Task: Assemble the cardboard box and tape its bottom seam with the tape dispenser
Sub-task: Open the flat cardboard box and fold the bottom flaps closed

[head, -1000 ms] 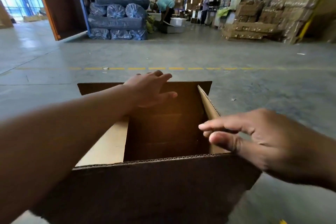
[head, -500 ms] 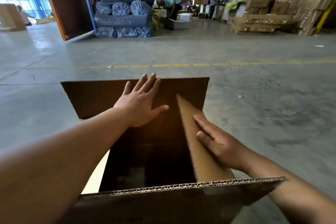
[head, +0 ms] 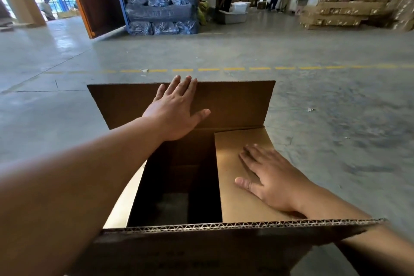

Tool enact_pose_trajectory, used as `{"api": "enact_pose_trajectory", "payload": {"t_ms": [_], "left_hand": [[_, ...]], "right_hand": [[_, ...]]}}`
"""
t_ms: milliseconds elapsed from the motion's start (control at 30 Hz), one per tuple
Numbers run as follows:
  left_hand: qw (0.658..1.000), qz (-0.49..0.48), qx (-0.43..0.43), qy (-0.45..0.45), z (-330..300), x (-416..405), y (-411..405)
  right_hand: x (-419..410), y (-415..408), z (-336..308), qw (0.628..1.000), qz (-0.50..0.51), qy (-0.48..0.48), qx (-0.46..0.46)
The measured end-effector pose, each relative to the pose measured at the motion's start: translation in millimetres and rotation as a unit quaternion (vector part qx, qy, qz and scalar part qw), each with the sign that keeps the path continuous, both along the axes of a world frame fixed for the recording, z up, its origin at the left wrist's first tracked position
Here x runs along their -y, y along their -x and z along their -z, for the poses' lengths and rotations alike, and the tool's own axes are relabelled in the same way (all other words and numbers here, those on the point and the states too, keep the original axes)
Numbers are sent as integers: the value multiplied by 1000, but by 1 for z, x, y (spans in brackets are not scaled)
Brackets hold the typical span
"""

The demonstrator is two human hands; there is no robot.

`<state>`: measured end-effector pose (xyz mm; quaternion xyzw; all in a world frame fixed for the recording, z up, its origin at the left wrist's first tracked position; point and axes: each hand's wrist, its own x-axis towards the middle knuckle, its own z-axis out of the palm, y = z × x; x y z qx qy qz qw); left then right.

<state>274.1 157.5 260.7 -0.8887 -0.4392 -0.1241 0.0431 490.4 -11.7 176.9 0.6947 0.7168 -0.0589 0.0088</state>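
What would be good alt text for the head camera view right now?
A person folds the flaps of an open cardboard box on a warehouse floor: the right hand presses the right flap flat inward, while the left hand lies flat against the upright far flap. Stacked cartons and wrapped blue rolls stand behind.

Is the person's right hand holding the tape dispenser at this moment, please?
No, the right hand lies flat on a folded box flap.
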Motion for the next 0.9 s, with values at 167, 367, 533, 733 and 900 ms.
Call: {"api": "enact_pose_trajectory", "payload": {"t_ms": [167,367,533,733,900], "left_hand": [[1000,16,4,-11,-7,21,9],[998,48,-33,24,-30,36,21],[995,45,-71,55,-43,41,48],[980,94,36,174,-71,65,85],[939,198,-87,267,-69,102,120]], "right_hand": [[2,0,-7,992,32,-47,-111],[44,-13,-57,931,92,-143,-322],[70,-4,-114,916,42,-175,-358],[85,26,-161,969,-47,-3,-242],[73,69,-152,992,-128,2,-3]]}}
